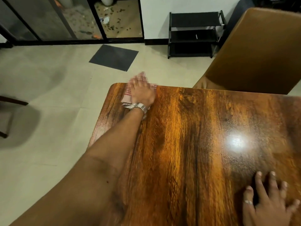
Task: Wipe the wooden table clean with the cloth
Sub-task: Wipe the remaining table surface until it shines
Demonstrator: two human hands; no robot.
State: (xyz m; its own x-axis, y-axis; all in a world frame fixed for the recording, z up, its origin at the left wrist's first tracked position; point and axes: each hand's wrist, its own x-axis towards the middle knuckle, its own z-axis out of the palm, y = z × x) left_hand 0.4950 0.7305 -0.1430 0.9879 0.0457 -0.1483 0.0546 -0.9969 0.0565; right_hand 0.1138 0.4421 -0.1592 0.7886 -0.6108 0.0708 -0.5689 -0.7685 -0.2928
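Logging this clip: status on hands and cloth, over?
Left hand flat on cloth at far left corner of table. Right hand spread on it. Chair beyond far edge, clear of cloth.

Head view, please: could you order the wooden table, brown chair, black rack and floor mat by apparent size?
1. wooden table
2. brown chair
3. black rack
4. floor mat, close to the rack, so that pair is unsure.

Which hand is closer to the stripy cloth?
Left. The left hand presses on the cloth at the far left corner of the wooden table; the right hand lies flat on the near right part, well away.
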